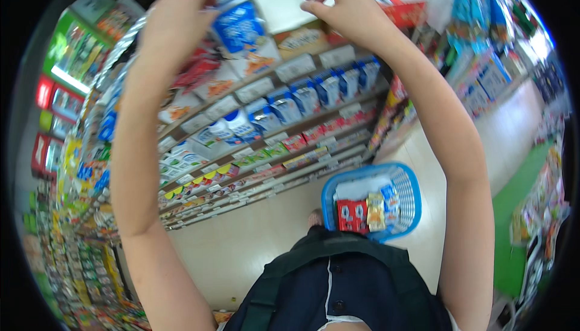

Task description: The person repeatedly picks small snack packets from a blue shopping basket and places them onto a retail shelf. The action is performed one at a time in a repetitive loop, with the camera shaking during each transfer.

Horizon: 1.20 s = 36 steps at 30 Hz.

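Observation:
My left hand (pixel 176 18) is raised to the top of a store shelf, at the left side of a blue and silver package (pixel 239 25). Its fingers are partly hidden and blurred, so I cannot tell whether they grip the package. Over a white box top (pixel 276 2) to the right, my right hand (pixel 346 11) hovers with thumb and fingers apart and nothing between them. Below the white top shows a brown printed carton (pixel 300 41). Red packets (pixel 199 68) lie under my left wrist.
Lower tiers hold blue and white packs (pixel 285 104), white bottles (pixel 239 123) and small red boxes (pixel 312 135). A blue shopping basket (pixel 416 195) with several packages stands on the floor (pixel 217 258) by my foot. Light-blue bags (pixel 471 4) hang at right, above a green surface (pixel 512 240).

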Tool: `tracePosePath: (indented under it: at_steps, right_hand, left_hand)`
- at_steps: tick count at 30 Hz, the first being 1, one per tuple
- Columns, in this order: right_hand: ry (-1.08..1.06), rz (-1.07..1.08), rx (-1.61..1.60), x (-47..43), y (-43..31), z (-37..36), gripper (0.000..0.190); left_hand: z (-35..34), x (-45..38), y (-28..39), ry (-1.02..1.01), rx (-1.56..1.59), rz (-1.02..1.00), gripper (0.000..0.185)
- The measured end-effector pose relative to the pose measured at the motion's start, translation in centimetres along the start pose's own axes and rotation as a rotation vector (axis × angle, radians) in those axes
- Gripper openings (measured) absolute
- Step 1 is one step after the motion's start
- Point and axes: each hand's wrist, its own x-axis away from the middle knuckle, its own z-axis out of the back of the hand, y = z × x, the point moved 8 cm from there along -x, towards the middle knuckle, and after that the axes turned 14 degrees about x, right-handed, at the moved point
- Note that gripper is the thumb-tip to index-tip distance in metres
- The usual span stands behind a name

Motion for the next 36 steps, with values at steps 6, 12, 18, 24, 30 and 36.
tracePosePath:
  at_steps: [6, 12, 18, 24, 30, 36]
  right_hand:
    - [-0.002, -0.215, -0.124, 11.5, 7.2, 1.1, 0.018]
    - [-0.119, -0.813, -0.130, 35.6, 17.7, -1.4, 0.019]
    - [-0.424, -1.350, -0.014, 58.7, 16.6, -7.3, 0.019]
    - [-0.737, -1.451, 0.143, 70.3, 13.0, -14.4, 0.029]
    - [-0.979, -1.339, 0.398, 72.3, 12.7, -19.3, 0.041]
    - [-1.167, -1.072, 0.583, 72.6, 14.5, -22.6, 0.044]
  left_hand:
    - [1.8, 3.5, 1.8, 0.200, 0.169, -0.037, 0.020]
    - [-5.7, 9.4, 10.8, 0.112, 0.659, -0.221, 0.018]
    - [-17.2, 15.8, 16.7, -0.259, 1.013, 0.048, 0.023]
    - [-24.2, 21.6, 23.1, -0.564, 1.220, 0.213, 0.016]
    - [-27.9, 25.8, 25.0, -0.810, 1.277, 0.332, 0.013]
    - [-30.7, 28.0, 25.2, -0.920, 1.249, 0.417, 0.014]
